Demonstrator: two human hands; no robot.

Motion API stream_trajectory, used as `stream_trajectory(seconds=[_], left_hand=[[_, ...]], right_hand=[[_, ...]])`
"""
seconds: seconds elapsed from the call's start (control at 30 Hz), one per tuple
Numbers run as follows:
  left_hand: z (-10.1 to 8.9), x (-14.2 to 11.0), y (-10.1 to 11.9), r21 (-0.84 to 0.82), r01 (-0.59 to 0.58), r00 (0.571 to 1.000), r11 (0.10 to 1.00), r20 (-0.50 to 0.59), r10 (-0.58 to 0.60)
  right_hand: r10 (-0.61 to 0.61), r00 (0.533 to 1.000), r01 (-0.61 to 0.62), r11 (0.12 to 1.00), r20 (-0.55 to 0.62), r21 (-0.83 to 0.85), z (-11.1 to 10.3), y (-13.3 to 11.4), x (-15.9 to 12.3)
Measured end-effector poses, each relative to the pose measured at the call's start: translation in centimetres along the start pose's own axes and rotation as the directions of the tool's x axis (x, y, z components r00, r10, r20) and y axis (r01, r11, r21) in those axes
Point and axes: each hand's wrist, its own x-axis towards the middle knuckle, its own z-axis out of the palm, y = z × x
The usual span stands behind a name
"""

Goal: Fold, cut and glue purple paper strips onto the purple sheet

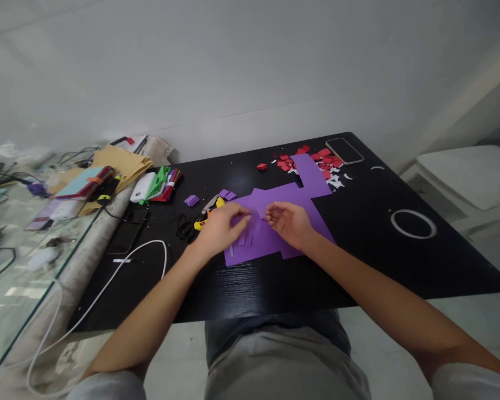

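Note:
Both my hands hover over overlapping sheets of purple paper on a black table. My left hand has its thumb and forefinger apart, with no object visible between them. Facing it across a small gap, my right hand has loosely curled fingers; I see nothing held in it, though its palm is partly hidden. Narrow purple paper strips lie on the sheets beside the left hand. A yellow-handled tool, partly covered by that hand, and grey metal blades are just beyond it.
Small purple paper stacks lie behind the tools. Red paper pieces and white scraps surround another purple sheet, near a phone. A white ring lies right. A white cable crosses the left edge towards a cluttered glass table.

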Motion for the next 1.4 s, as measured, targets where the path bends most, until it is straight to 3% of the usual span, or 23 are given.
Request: stream_trajectory(seconds=[0.17,0.3,0.47,0.87,1.4], left_hand=[[4.2,-1.2,1.0,-0.102,-0.090,0.984,0.991,-0.160,0.073],[5.3,-2.2,0.9,-0.080,-0.150,0.964,0.985,-0.234,0.127],[5.3,-2.3,0.4,-0.035,-0.173,0.955,0.984,-0.249,0.159],[4.9,-2.3,0.0,0.016,-0.175,0.951,0.984,-0.256,0.173],[3.9,-1.9,-1.0,0.063,-0.211,0.956,0.975,-0.193,0.219]], right_hand=[[0.003,0.999,-0.003,1.000,0.033,-0.001,-0.2,-0.2,0.0],[0.037,0.999,-0.037,0.998,0.011,0.043,0.2,-0.1,-0.4],[0.103,0.995,-0.102,0.991,-0.003,0.087,0.7,-0.1,-0.8],[0.083,0.993,-0.088,0.994,0.080,0.057,0.4,0.1,-0.7],[0.162,0.976,-0.167,0.986,0.148,0.019,0.5,-0.1,-1.1]])
